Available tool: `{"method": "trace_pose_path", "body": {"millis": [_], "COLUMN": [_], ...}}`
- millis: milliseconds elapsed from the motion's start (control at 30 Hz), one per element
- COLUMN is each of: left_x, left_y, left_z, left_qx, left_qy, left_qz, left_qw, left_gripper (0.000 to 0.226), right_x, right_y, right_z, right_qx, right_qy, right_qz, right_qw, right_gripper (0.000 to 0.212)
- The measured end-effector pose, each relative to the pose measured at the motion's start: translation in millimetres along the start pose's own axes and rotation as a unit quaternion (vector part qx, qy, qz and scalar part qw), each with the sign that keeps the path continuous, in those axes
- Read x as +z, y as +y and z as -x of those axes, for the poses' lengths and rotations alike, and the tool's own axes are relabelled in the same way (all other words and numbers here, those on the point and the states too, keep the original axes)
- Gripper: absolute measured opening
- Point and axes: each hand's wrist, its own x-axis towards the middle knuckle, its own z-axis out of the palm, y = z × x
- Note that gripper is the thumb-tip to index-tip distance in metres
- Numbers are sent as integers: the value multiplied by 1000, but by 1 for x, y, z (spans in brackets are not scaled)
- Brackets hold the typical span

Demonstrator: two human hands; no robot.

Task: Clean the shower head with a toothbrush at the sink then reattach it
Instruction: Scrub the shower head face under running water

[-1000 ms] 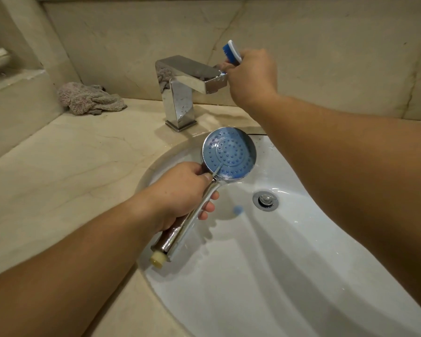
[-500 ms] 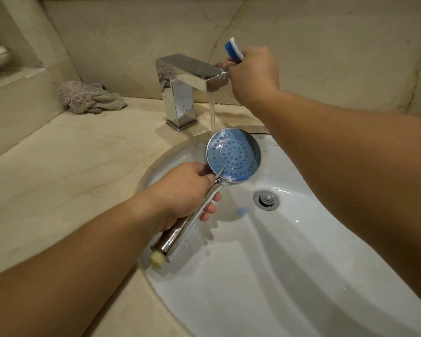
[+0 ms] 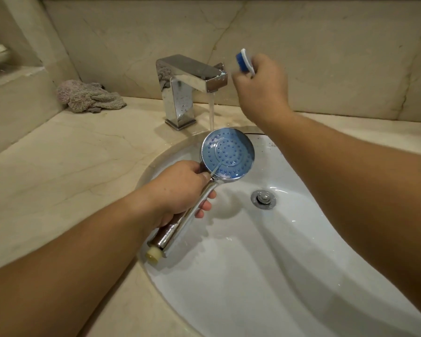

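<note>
1. Left hand [image 3: 180, 188] is wrapped tight round the handle of the chrome shower head with the round blue nozzle face [image 3: 227, 154], face up over the white oval sink [image 3: 289, 276].
2. Water from the boxy chrome faucet [image 3: 190, 80] lands on the far rim of that face.
3. Right hand [image 3: 260, 86] is fisted on the blue-bristled white toothbrush [image 3: 244, 60], held up just right of the spout, not touching it.
4. Crumpled grey-pink rag [image 3: 88, 96] sits back on the beige marble counter [image 3: 71, 161].

There is one shower head [image 3: 227, 154], one toothbrush [image 3: 244, 60], one chrome faucet [image 3: 188, 90], one white sink [image 3: 265, 276] with one drain [image 3: 263, 198], one crumpled cloth [image 3: 89, 96], and two hands: left hand [image 3: 180, 188], right hand [image 3: 259, 87].
</note>
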Motion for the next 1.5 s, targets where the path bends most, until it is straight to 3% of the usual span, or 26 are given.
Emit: {"method": "trace_pose_path", "body": {"millis": [33, 133, 300, 400, 667, 833, 1133, 1300, 1500], "left_x": [-1, -2, -4, -3, -5, -9, -7, -14, -21], "left_y": [0, 1, 2, 2, 10, 8, 5, 4, 9], "left_z": [0, -3, -8, -10, -24, -31, -21, -23, -28], "left_qx": [1, 4, 14, 12, -7, -11, -1, 22, 16], "left_qy": [4, 14, 29, 35, 35, 19, 13, 19, 7], "left_qz": [-6, -25, -38, -49, -87, -116, -145, -152, -126], "left_qw": [1000, 1000, 999, 998, 996, 993, 989, 988, 992], "left_gripper": [21, 22, 22, 23, 21, 25, 25, 26, 25], "right_x": [-5, -22, -33, -27, -12, -6, -4, -7, -8], "right_y": [7, 28, 49, 53, 59, 59, 58, 53, 54], "right_z": [12, 56, 97, 98, 103, 96, 136, 134, 106], "right_qx": [6, 9, -88, -144, -168, -104, -102, -140, -118], "right_qy": [-9, -91, -200, -178, -131, -120, -132, -117, -106], "right_qz": [8, 70, 113, 125, 114, 101, 73, 81, 108], "right_qw": [1000, 993, 969, 965, 970, 982, 983, 980, 981], "right_gripper": [4, 18, 8, 13, 19, 18, 12, 12, 12]}}
